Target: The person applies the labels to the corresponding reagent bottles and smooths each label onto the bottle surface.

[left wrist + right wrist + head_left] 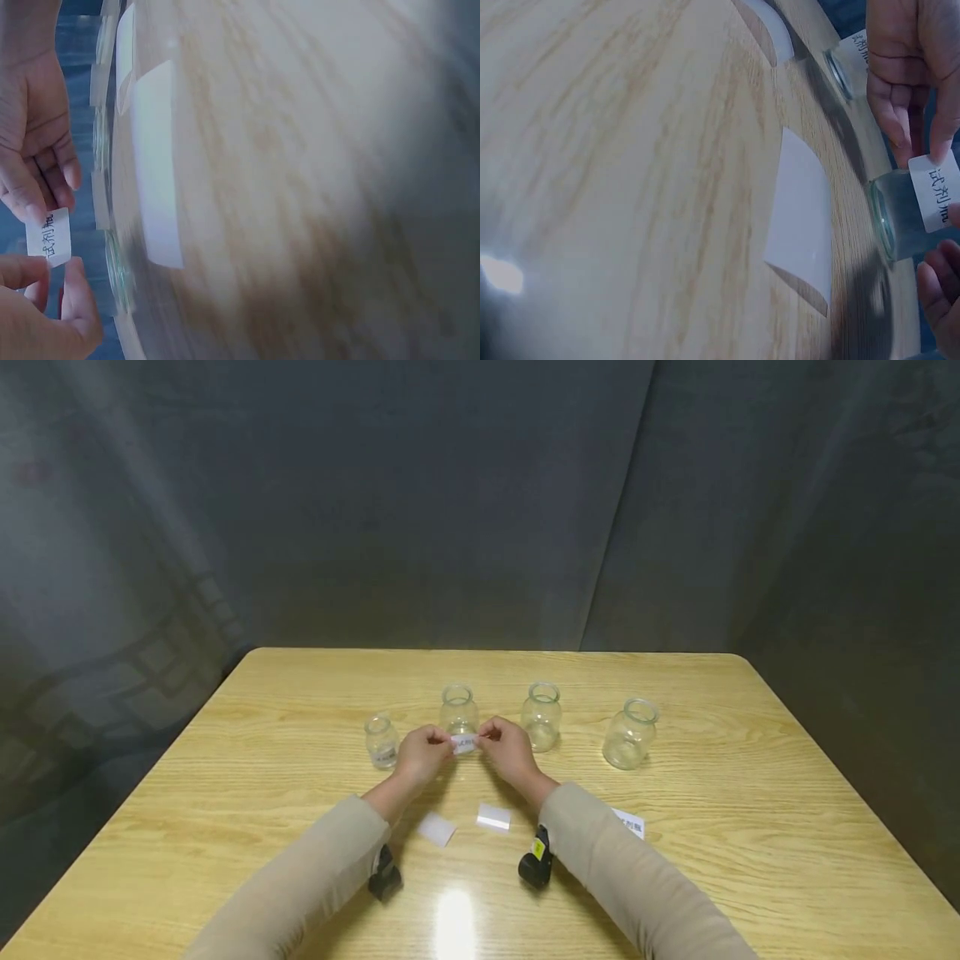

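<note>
We see the left hand [422, 753] and the right hand [509, 752] pinching a small white label [464, 743] between thumb and fingers, one hand at each end. The label is stretched flat, its dark writing facing us, in front of a clear glass jar [458, 703]; we cannot tell whether it touches the glass. Just left of the left hand stands a smaller jar [380, 737] with a label low on its side, the nearest of the jars to the table's left edge. Beyond the right hand, toward the right edge, we find a third jar [542, 714] and then a fourth jar [628, 739]. All four stand toward the far edge of the table [750, 810]. Nearer us, between the forearms, lie two blank slips, a left slip [436, 829] and a right slip [493, 817]. A printed paper [630, 823] shows partly from behind the right sleeve [630, 868].
</note>
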A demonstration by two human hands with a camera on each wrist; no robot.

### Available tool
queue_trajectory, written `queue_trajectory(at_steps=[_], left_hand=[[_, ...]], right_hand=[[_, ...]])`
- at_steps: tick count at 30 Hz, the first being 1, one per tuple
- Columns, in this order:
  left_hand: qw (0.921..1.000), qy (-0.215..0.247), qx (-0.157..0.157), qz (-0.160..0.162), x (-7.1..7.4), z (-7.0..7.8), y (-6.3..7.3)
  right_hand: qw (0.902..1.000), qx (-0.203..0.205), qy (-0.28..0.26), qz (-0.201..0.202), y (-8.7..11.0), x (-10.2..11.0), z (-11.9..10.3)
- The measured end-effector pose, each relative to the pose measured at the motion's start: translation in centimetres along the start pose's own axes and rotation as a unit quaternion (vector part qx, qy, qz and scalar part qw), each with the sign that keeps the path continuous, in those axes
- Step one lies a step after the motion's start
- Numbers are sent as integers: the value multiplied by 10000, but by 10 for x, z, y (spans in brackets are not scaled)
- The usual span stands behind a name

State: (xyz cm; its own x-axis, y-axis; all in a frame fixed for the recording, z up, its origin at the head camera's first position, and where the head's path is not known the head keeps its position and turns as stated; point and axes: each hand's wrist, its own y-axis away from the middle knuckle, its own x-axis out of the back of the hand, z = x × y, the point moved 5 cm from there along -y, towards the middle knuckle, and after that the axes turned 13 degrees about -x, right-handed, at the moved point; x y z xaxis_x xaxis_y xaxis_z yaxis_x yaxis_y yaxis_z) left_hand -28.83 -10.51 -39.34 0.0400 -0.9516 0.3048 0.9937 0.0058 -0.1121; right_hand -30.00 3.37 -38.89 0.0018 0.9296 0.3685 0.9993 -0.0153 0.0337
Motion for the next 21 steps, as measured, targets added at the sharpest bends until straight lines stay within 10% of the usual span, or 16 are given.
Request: queue_trajectory(at_steps=[21], left_hand=[[9974, -713, -59, 78, 3, 2, -1]], right_hand=[[9997, 184, 95, 135, -3, -5, -2]])
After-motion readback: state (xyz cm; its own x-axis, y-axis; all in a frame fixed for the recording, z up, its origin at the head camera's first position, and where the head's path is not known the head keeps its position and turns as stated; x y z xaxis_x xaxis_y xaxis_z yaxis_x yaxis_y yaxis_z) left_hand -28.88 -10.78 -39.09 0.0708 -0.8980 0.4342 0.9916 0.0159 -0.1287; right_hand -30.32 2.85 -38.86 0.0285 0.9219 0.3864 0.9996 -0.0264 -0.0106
